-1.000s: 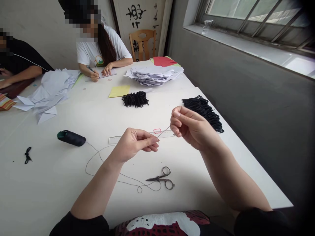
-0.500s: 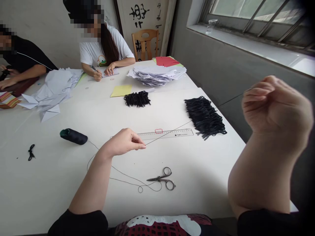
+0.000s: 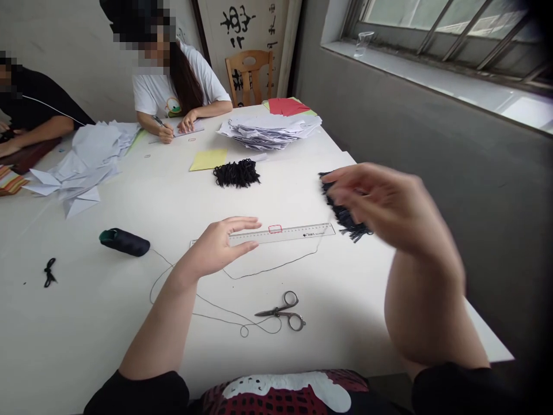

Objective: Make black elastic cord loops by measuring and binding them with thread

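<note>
My left hand (image 3: 224, 245) is open over the left part of a clear ruler (image 3: 294, 231), thumb and fingers apart. A dark thread (image 3: 276, 268) lies slack on the table between my hands. Blurred by motion, my right hand (image 3: 371, 202) is in front of the right-hand bundle of black cords (image 3: 345, 216) and partly hides it; its fingers are smeared. Metal scissors (image 3: 280, 312) lie below the ruler, beside loops of thread. A black thread spool (image 3: 125, 241) rests on its side at the left, its thread trailing toward my left wrist.
A second black cord bundle (image 3: 237, 173) and yellow paper (image 3: 208, 160) lie mid-table. Behind are a paper stack (image 3: 270, 132) and red paper (image 3: 287, 106). Folded papers (image 3: 97, 150) and a small black knot (image 3: 49, 272) are at left. Two people sit across the table, one writing.
My right hand has come in from the far right toward the ruler. My left hand has opened and let go of the thread, which was taut and now lies slack.
</note>
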{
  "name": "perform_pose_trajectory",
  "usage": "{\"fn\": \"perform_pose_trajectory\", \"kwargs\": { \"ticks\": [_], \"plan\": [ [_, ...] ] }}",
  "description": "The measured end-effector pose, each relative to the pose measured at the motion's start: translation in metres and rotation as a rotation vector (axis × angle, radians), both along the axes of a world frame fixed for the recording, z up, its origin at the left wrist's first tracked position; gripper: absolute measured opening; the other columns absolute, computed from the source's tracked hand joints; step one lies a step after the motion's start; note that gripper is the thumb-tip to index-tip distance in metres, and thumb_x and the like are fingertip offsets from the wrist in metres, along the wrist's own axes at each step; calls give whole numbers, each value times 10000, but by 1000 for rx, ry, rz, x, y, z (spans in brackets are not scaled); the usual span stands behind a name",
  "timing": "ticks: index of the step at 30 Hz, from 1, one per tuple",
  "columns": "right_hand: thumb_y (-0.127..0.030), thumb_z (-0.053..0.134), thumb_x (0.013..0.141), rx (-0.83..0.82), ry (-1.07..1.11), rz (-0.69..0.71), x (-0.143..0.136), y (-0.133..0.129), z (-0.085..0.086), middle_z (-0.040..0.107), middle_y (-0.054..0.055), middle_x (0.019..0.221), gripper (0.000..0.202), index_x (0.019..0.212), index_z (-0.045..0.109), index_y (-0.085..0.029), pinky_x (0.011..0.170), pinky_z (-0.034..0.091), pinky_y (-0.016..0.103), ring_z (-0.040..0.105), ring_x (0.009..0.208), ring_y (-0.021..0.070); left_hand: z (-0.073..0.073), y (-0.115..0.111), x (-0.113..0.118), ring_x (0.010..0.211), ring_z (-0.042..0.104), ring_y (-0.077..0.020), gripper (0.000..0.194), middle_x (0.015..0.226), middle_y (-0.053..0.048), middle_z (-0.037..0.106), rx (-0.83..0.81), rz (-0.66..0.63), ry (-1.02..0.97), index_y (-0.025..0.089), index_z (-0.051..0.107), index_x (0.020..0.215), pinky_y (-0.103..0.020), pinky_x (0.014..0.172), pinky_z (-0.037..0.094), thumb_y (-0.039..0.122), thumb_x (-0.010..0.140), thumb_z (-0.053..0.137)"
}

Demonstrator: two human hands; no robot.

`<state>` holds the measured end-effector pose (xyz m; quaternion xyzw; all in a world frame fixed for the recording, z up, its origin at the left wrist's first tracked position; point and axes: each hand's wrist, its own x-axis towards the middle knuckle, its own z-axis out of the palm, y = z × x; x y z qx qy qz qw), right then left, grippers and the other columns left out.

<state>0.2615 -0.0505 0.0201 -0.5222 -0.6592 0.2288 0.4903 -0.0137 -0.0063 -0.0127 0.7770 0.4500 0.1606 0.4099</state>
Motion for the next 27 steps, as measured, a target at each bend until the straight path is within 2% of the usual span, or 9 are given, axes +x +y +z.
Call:
{"fn": "perform_pose_trajectory", "kwargs": {
  "ticks": [2, 4, 7, 11, 15, 18, 20, 22, 27],
  "plan": [
    [-284, 644, 891, -4, -143, 214, -30, 1, -9, 633, 59, 1123, 113, 815, 681, -208, 583, 458, 289, 577, 752, 125, 4, -7, 10, 1225, 581, -251, 385, 1292, -52, 663, -28, 3, -265, 245, 723, 1154, -372, 1026, 463, 401, 802, 719],
    [-244, 606, 910, -15, -141, 353, -52, 1, -19, 613, 64, 1105, 118, 831, 682, -198, 623, 461, 275, 569, 782, 118, 4, -13, 16, 1058, 669, -242, 296, 1089, -63, 749, -87, 10, -422, 217, 772, 1021, -348, 922, 523, 388, 779, 756],
    [-258, 593, 920, -85, -15, 404, -65, 2, -29, 606, 57, 1004, 133, 828, 666, -197, 628, 451, 264, 541, 764, 114, 1, -15, 17, 829, 713, -231, 199, 826, -65, 773, -174, 54, -440, 189, 795, 810, -336, 782, 556, 376, 745, 791],
    [-363, 679, 865, -192, 263, 393, -51, 10, -30, 626, 59, 962, 197, 786, 642, -186, 582, 439, 243, 543, 759, 116, 1, -11, 12, 890, 720, -237, 197, 837, -68, 775, -308, 2, -395, 192, 783, 770, -319, 787, 554, 384, 733, 802],
    [-397, 753, 795, -283, 538, 231, -18, 21, -20, 654, 46, 851, 260, 771, 616, -177, 443, 366, 200, 513, 586, 65, 1, -4, 8, 889, 731, -210, 224, 887, -66, 775, -514, -23, -217, 185, 739, 790, -254, 705, 545, 406, 768, 770],
    [-299, 774, 769, -258, 712, 16, 11, 30, -14, 648, 38, 723, 205, 745, 618, -169, 463, 429, 186, 561, 566, 68, -4, 5, 3, 876, 738, -203, 215, 883, -70, 774, -643, -56, -108, 175, 711, 815, -227, 674, 532, 377, 769, 770],
    [-178, 719, 802, -158, 761, -150, 29, 35, -12, 649, 42, 683, 133, 710, 625, -159, 522, 489, 186, 591, 570, 66, -8, 10, 0, 888, 736, -203, 207, 886, -74, 773, -667, -79, -66, 171, 707, 822, -226, 681, 531, 363, 770, 766],
    [-63, 629, 830, -27, 785, -283, 47, 39, -11, 657, 51, 673, 180, 671, 631, -147, 568, 524, 182, 616, 582, 62, -11, 15, -2, 907, 731, -204, 202, 899, -79, 771, -662, -92, -28, 169, 711, 822, -232, 695, 533, 357, 770, 759],
    [33, 515, 851, 228, 819, -430, 92, 38, -16, 654, 36, 684, 307, 643, 663, -137, 619, 552, 167, 641, 604, 50, -15, 21, -6, 871, 727, -201, 170, 884, -83, 771, -642, -150, 83, 169, 735, 807, -252, 710, 532, 330, 753, 749]
  ]
}}
